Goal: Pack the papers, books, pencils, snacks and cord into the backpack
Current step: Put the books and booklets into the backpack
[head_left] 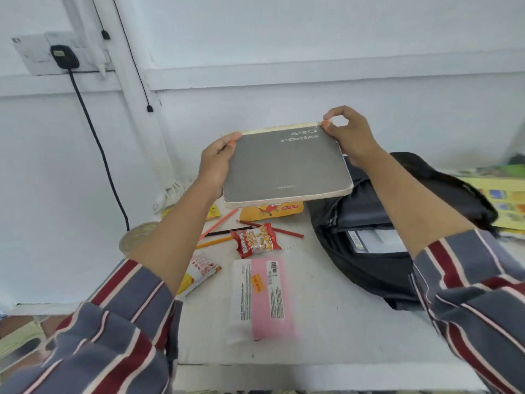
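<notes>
I hold a grey book (284, 166) flat in the air above the table, cover up. My left hand (217, 163) grips its left edge and my right hand (348, 135) pinches its far right corner. The black backpack (369, 223) lies open on the table to the right, partly under the book, with papers showing inside. Under the book lie several pencils (227, 231), a red snack packet (255, 240), a yellow packet (272, 210), another snack pack (201, 270) and a pink-and-white pack (261, 297).
The white table (326, 336) stands against a white wall. A black cord (96, 143) runs down from a wall socket (64, 56) at upper left. A white cable (170, 191) lies at the table's far left edge. Yellow printed sheets (502, 200) lie to the right.
</notes>
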